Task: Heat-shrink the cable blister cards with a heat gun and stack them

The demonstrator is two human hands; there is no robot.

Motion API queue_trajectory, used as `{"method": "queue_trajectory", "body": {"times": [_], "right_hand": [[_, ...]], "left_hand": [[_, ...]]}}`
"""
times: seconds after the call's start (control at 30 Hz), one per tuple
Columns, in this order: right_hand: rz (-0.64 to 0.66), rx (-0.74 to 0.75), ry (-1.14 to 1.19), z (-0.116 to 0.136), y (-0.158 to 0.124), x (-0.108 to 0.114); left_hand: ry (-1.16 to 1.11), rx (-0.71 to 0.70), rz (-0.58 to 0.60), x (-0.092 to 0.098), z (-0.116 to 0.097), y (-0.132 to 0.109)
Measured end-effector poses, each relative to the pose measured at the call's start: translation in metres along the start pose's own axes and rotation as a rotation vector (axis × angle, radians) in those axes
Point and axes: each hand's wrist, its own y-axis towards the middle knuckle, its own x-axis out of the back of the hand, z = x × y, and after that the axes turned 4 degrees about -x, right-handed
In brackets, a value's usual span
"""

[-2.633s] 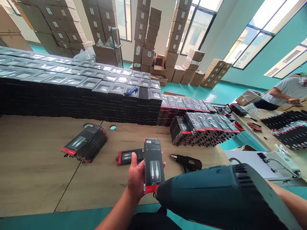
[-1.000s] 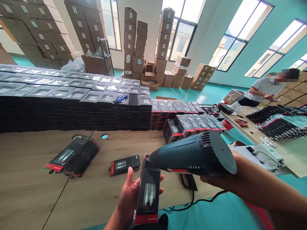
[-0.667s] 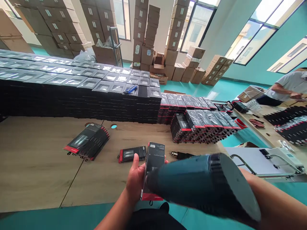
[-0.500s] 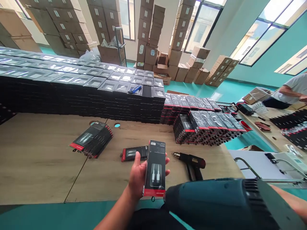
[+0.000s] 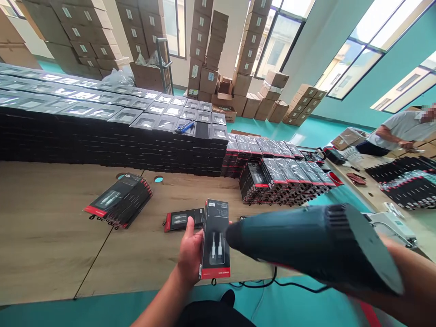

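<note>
My left hand (image 5: 190, 250) grips a cable box (image 5: 214, 215) from behind, its thumb along the left edge. The slim black box has a red lower band, a small hanging loop and a window showing two white plugs. Across the right side, my right hand (image 5: 397, 268) holds a dark green heat gun (image 5: 293, 231). Its body hides most of my right fingers. The dark nozzle overlaps the box's right edge in view; whether they touch, I cannot tell. Just behind my left thumb another cable box (image 5: 180, 220) lies on the wooden table (image 5: 143, 259).
A fanned pile of cable boxes (image 5: 119, 200) lies left. Stacked black boxes (image 5: 153, 147) line the table's back, with a blue pen-like tool (image 5: 185, 127) on top. Film-wrapped boxes (image 5: 282, 175) stand right. A black cable (image 5: 293, 285) hangs below. A person (image 5: 395, 129) works beyond.
The heat gun has risen and tilted, its nozzle moving up from the box's lower corner to beside its window. It now covers the second heat gun on the table.
</note>
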Motion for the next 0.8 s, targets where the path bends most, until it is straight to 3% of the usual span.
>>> {"method": "queue_trajectory", "body": {"times": [0.1, 0.17, 0.33, 0.47, 0.6, 0.8], "right_hand": [[0.149, 0.011, 0.058, 0.023, 0.013, -0.005], [0.174, -0.035, 0.063, 0.023, 0.011, -0.002], [-0.051, -0.393, 0.082, -0.003, -0.015, 0.011], [-0.19, -0.49, -0.025, -0.006, -0.015, 0.008], [-0.205, -0.358, -0.018, -0.004, -0.001, 0.006], [-0.091, -0.091, -0.177, 0.009, 0.017, 0.01]], "left_hand": [[-0.012, 0.054, 0.019, -0.003, 0.003, -0.002], [-0.017, 0.049, 0.021, -0.005, 0.003, -0.004], [0.02, -0.017, -0.122, -0.007, 0.004, -0.009], [0.182, 0.031, -0.339, -0.004, 0.01, -0.009], [0.468, -0.176, -0.52, -0.001, 0.023, -0.005], [0.63, -0.311, -0.606, 0.005, 0.038, 0.002]]}}
